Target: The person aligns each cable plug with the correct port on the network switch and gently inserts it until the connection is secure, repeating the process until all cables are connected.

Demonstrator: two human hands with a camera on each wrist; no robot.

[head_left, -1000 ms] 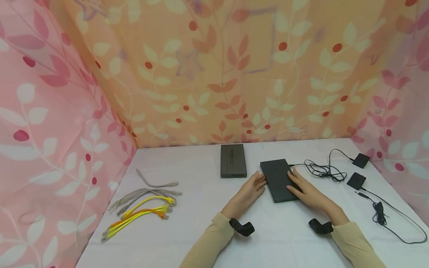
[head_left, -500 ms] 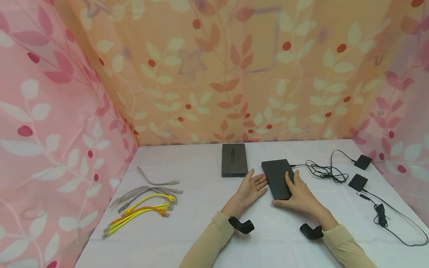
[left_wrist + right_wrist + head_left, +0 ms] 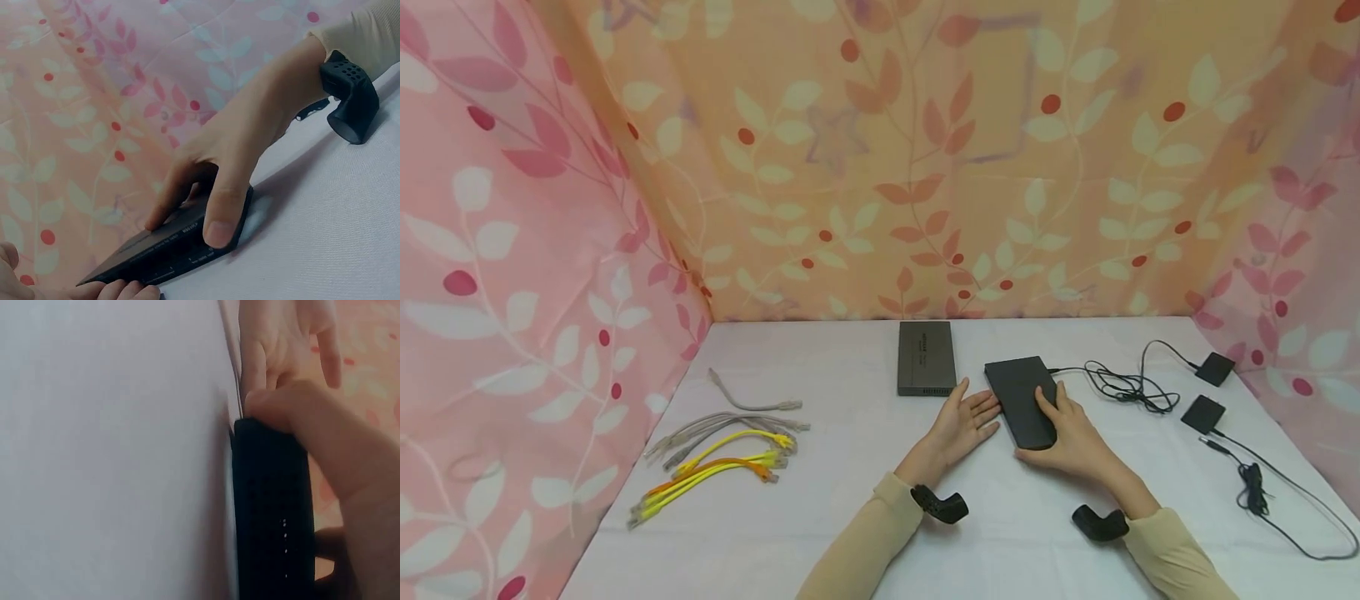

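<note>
A flat black network switch (image 3: 1017,392) lies slightly turned on the white table, a thin power cord leading from its far right corner. My right hand (image 3: 1075,437) grips it, thumb at the near left corner and fingers over the top. In the left wrist view, a row of ports with small printing runs along the side of the switch (image 3: 169,253). The right wrist view has my thumb (image 3: 275,407) on the corner. My left hand (image 3: 957,429) is palm up, its straight fingertips at the left edge of the switch.
A grey network switch (image 3: 927,360) sits behind my left hand. Grey cables (image 3: 730,427) and yellow and orange cables (image 3: 715,479) lie at the left. At the right are two black power adapters, one farther (image 3: 1214,368), one nearer (image 3: 1202,413), with bundled cords (image 3: 1127,387).
My right hand has shifted from lying flat over the right side of the switch to gripping its near end with the thumb. My left hand has rolled palm up beside it.
</note>
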